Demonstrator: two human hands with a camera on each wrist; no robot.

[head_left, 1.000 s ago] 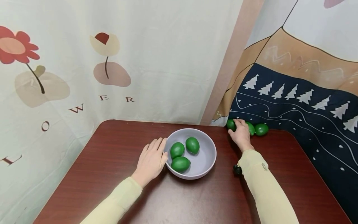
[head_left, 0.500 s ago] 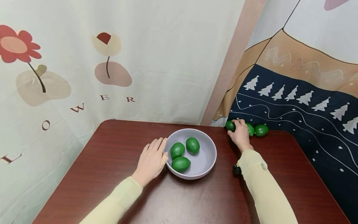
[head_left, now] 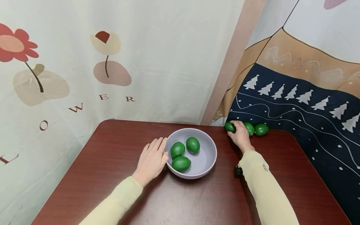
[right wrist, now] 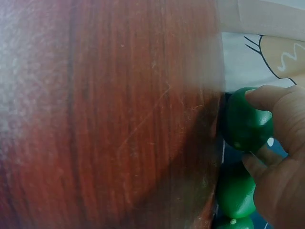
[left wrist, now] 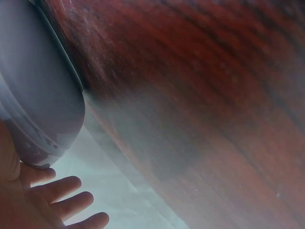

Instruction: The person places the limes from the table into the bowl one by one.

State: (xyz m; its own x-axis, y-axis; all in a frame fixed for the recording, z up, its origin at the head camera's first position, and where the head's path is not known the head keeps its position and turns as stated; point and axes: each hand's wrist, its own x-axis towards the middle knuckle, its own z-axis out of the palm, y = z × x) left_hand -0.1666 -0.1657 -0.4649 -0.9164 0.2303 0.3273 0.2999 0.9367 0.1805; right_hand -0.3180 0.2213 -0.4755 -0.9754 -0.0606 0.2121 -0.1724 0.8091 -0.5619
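Observation:
My left hand (head_left: 152, 159) rests with straight fingers against the left side of a pale lavender bowl (head_left: 206, 161). Inside the bowl lie several green limes, one of them (head_left: 181, 163) at the front left. At the table's far right edge, my right hand (head_left: 240, 135) holds another lime (right wrist: 248, 121) between thumb and fingers, as the right wrist view shows. Beside that hand sit two more limes, the nearer one (head_left: 248, 128) partly behind it and the other (head_left: 261, 129) farther right. In the left wrist view the fingers (left wrist: 71, 205) spread beside the bowl's outer wall.
The reddish-brown wooden table (head_left: 118, 134) has rounded far corners. A pale curtain (head_left: 168, 62) with printed flowers hangs behind it. On the right, a dark blue cloth (head_left: 281, 106) with white trees meets the table edge.
My right hand and the lime in it have shifted very slightly left, widening the distance to the other limes. My left hand and the bowl have stayed in place.

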